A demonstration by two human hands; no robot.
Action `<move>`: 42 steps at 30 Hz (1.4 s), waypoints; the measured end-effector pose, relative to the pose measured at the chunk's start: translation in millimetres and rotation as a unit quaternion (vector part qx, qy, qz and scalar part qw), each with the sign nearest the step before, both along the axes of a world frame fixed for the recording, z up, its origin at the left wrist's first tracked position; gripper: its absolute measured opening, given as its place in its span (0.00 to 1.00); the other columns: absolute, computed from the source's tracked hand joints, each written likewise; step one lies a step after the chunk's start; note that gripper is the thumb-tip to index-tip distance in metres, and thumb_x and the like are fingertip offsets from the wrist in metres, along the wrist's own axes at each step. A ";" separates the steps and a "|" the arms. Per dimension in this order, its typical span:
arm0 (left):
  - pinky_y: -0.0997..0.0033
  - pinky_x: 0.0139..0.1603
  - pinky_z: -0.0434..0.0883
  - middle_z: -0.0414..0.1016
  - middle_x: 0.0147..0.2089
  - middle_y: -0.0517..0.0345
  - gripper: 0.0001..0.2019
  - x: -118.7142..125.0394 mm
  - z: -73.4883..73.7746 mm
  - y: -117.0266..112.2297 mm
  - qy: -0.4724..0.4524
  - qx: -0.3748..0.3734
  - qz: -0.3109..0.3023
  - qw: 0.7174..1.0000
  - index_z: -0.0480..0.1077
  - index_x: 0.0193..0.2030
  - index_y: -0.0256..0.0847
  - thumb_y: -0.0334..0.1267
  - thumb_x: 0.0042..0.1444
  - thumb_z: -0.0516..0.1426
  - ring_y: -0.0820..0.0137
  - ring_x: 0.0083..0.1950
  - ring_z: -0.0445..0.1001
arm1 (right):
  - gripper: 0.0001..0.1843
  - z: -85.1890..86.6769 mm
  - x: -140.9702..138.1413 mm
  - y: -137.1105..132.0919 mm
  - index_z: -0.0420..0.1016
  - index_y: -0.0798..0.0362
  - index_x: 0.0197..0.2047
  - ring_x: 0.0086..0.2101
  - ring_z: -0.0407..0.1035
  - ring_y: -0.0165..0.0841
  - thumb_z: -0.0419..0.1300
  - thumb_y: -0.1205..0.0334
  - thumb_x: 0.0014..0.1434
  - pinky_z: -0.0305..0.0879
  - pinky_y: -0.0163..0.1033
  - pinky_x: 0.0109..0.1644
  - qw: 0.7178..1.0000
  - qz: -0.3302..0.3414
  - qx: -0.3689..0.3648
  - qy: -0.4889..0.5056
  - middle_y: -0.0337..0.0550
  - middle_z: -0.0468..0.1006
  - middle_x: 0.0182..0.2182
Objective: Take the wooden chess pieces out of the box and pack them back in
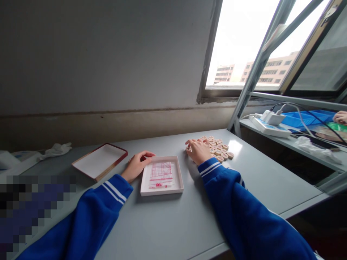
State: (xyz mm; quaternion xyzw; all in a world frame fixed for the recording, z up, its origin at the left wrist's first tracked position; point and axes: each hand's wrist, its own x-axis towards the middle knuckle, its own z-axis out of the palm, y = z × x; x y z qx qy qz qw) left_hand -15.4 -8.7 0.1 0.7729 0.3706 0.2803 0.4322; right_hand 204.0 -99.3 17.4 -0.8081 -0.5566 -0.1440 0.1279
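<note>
One white tray (pixel 162 193), one red-edged box (pixel 100 161), over twelve wooden discs (pixel 218 147)

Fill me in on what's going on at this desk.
A person in blue sleeves is working with both hands. The left hand is at the far left corner of a shallow white box, where clear plastic with red print lies. The right hand is beside a cluster of round pieces, one piece at its fingertips; whether it is gripped is unclear. Another open box part sits to the left.
</note>
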 end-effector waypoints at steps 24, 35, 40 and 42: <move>0.68 0.44 0.65 0.74 0.37 0.56 0.13 0.6 -1.4 2.4 0.049 0.062 -0.072 0.994 0.71 0.35 0.39 0.42 0.47 0.51 0.66 0.39 0.69 | 0.12 9.9 -71.1 -18.6 0.70 0.50 0.42 0.41 0.65 0.31 0.56 0.60 0.53 0.52 0.37 0.41 0.892 0.443 -0.028 0.082 0.43 0.70 0.43; 0.67 0.45 0.65 0.73 0.37 0.57 0.13 0.2 -0.9 1.6 0.054 0.057 -0.071 0.994 0.71 0.36 0.39 0.40 0.47 0.50 0.65 0.40 0.69 | 0.13 10.4 -74.4 -19.1 0.73 0.53 0.39 0.34 0.67 0.28 0.57 0.58 0.51 0.61 0.33 0.41 0.826 0.513 -0.112 0.208 0.42 0.74 0.36; 0.67 0.45 0.65 0.74 0.36 0.57 0.13 0.0 -0.5 1.1 0.051 0.058 -0.065 0.995 0.71 0.36 0.39 0.40 0.46 0.51 0.65 0.40 0.69 | 0.10 8.6 -74.3 -17.1 0.75 0.55 0.37 0.33 0.67 0.28 0.58 0.62 0.50 0.62 0.32 0.40 0.814 0.516 -0.129 0.231 0.43 0.73 0.35; 0.68 0.44 0.65 0.74 0.36 0.57 0.13 -0.3 0.6 0.1 0.055 0.060 -0.066 0.995 0.71 0.36 0.39 0.40 0.46 0.51 0.65 0.39 0.69 | 0.09 7.5 -74.5 -16.1 0.75 0.55 0.35 0.32 0.67 0.28 0.58 0.61 0.50 0.62 0.32 0.39 0.818 0.508 -0.131 0.235 0.42 0.74 0.34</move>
